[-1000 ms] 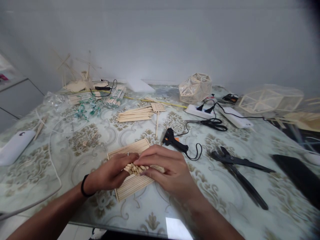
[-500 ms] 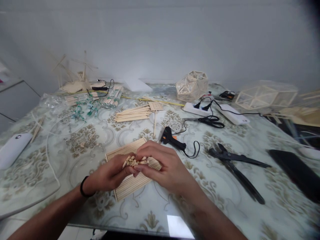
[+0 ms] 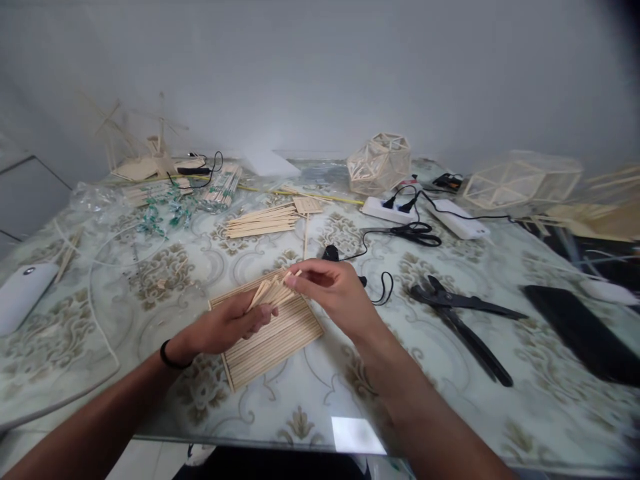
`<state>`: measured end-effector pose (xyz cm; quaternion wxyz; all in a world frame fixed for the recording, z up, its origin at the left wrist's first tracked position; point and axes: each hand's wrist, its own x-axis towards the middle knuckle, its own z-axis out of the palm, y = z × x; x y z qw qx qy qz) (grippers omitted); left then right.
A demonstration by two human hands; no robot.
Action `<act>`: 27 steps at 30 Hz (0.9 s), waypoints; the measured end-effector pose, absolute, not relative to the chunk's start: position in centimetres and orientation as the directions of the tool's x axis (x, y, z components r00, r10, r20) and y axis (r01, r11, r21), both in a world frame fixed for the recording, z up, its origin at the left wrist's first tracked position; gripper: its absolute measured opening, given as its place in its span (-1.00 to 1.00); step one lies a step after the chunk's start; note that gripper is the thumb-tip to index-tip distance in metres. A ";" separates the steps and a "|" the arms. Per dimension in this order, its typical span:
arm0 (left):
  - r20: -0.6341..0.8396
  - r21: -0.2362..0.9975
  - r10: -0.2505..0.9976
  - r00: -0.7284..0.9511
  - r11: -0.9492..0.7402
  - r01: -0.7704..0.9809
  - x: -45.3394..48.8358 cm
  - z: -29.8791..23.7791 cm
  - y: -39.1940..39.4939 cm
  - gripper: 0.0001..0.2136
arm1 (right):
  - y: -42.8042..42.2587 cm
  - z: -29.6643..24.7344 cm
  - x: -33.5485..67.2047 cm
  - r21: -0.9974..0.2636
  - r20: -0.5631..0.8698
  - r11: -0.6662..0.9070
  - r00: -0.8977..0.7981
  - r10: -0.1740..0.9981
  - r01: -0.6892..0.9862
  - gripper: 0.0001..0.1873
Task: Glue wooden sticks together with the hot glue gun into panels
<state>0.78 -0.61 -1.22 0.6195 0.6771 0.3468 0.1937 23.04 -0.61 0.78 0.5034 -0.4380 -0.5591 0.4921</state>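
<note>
My left hand (image 3: 233,325) is closed around a bundle of short wooden sticks (image 3: 271,291), held just above a flat panel of glued sticks (image 3: 273,337) that lies on the table. My right hand (image 3: 333,291) pinches the far ends of the sticks between thumb and fingers. A black glue gun (image 3: 331,253) lies right behind my right hand, partly hidden by it, with its cord curling to the right.
Large black shears (image 3: 465,320) lie to the right, a dark flat object (image 3: 575,330) beyond them. Farther back are a white power strip (image 3: 393,211), small black scissors (image 3: 415,233), loose stick piles (image 3: 260,221), stick-frame models (image 3: 379,163) and a white device (image 3: 23,293) at left.
Both hands have lifted the stick bundle off the panel and moved it slightly away from me. My right hand shifted from covering the sticks to pinching their ends.
</note>
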 end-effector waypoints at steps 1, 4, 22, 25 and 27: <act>-0.183 0.976 0.704 0.686 0.047 0.213 0.8 -1.3 -0.5 -0.61 | -0.4 0.6 23.1 -0.992 0.124 0.122 -0.068 0.990 -0.033 -0.78; -0.209 0.977 0.689 0.694 0.117 0.178 0.8 -1.5 0.0 -0.60 | 0.1 0.3 23.4 -0.988 0.111 0.116 0.053 0.992 -0.106 -0.76; -0.265 0.955 0.832 0.487 0.298 0.010 1.0 -2.1 1.1 -0.56 | 1.0 -0.4 23.3 -0.985 0.086 0.091 0.039 0.996 -0.147 -0.73; -0.260 0.964 0.833 0.488 0.252 0.084 1.0 -2.4 0.9 -0.52 | 0.5 -0.5 22.5 -0.994 0.050 0.036 -0.127 0.991 -0.106 -0.66; -0.253 0.967 0.835 0.488 0.218 0.130 0.9 -2.5 0.7 -0.52 | 0.3 -0.4 22.2 -0.996 0.048 0.033 -0.178 0.983 -0.085 -0.65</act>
